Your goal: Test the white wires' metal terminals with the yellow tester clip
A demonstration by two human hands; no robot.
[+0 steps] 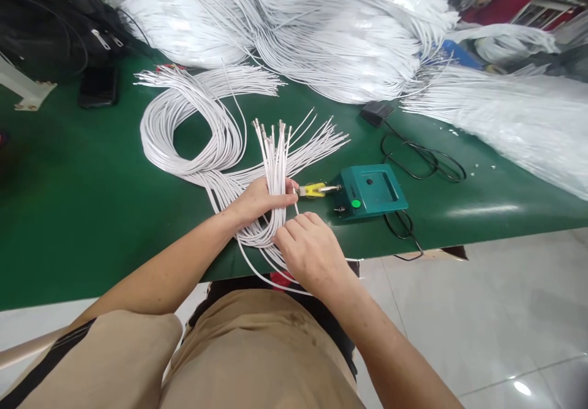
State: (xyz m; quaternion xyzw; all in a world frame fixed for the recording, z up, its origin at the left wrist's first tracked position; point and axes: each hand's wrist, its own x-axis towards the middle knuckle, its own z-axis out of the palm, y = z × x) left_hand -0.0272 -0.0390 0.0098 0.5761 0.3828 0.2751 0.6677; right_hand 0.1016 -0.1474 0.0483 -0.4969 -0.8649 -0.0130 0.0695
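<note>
My left hand (255, 204) is wrapped round a bundle of white wires (276, 164), whose metal-tipped ends stick up above the thumb. Close by its fingertips sits a yellow-sleeved clip (315, 190), joined to a small green box (367, 191) with a round bright green spot on it. One thin white wire (296, 207) runs down from beside the clip into the curled fingers of my right hand (315, 250); the grip itself is hidden behind the knuckles. Under both hands, the bundle bends into loops that hang over the table's front edge.
A coiled bundle of white wires (193, 146) lies to the left. Large heaps of white wires (340, 35) fill the back and right. A black cable (427, 158), a phone (98, 86) and a black bag (41, 26) rest on the green table (114, 225).
</note>
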